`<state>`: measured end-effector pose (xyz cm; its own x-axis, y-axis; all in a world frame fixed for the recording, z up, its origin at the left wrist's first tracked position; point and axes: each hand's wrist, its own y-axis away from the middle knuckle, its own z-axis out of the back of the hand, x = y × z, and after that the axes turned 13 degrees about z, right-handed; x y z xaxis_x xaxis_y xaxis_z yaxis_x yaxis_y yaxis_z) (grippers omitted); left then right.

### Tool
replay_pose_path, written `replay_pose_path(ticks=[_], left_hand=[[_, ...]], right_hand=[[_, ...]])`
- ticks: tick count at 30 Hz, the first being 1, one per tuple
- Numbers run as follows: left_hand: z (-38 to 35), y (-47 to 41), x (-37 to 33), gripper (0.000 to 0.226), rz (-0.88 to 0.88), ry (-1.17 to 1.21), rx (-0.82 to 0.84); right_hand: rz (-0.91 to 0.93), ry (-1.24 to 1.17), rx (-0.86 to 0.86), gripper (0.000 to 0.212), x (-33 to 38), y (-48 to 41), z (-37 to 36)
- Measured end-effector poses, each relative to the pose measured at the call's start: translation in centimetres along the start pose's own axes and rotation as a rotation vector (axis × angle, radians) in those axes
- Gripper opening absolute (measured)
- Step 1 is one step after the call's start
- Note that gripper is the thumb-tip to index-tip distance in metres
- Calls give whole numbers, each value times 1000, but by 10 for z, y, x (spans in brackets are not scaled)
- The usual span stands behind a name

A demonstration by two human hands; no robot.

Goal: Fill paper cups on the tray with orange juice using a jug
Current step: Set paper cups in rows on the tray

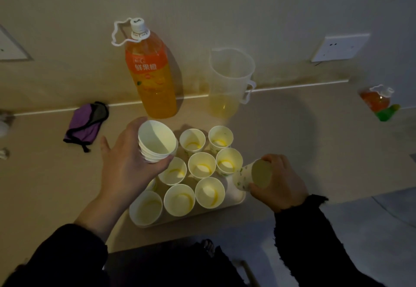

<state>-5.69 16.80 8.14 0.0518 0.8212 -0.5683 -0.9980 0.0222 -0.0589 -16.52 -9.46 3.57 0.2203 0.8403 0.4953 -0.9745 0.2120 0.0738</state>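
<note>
Dark sleeves (67, 253) are seen nearest. A stack of cups (157, 145) is gripped by the left hand (126, 169); one tilted cup (246, 177) is clasped by the right hand (281, 185). Beyond the fingertips the jug (227, 84) is left nearly empty. The light cups (202, 167) crowded on the tray (236, 194), just left of the right fingers, could be toppled if nudged.

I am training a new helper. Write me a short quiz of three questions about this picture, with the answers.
1. True or false: the bottle has its cap off.
2. Which hand grips the stack of cups? A) left B) right
3. What does the right hand hold?
Key: 1 false, the cap is on. 2 A, the left hand. 3 One cup, tilted.
</note>
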Motion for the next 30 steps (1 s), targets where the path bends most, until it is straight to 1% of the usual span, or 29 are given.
replay_pose_path(ticks=[3, 6, 9, 14, 19, 25, 30], left_hand=[[-2, -1, 0, 83, 0, -5, -13], [-3, -2, 0, 83, -2, -11, -14], [-3, -2, 2, 84, 6, -12, -12], [-2, -3, 8, 87, 17, -30, -13], [0, -5, 11, 89, 31, -27, -15], [-1, -5, 13, 86, 21, -19, -24], [-1, -5, 15, 86, 19, -19, -18]], right_hand=[[-18, 69, 148, 74, 0, -5, -3], [-21, 61, 219, 74, 1, -8, -17], [-16, 62, 233, 73, 2, -9, -35], [-10, 22, 211, 73, 1, -13, -54], [10, 60, 308, 87, 2, -20, -55], [-1, 72, 352, 96, 2, -21, -52], [-16, 2, 370, 105, 2, -20, -53]])
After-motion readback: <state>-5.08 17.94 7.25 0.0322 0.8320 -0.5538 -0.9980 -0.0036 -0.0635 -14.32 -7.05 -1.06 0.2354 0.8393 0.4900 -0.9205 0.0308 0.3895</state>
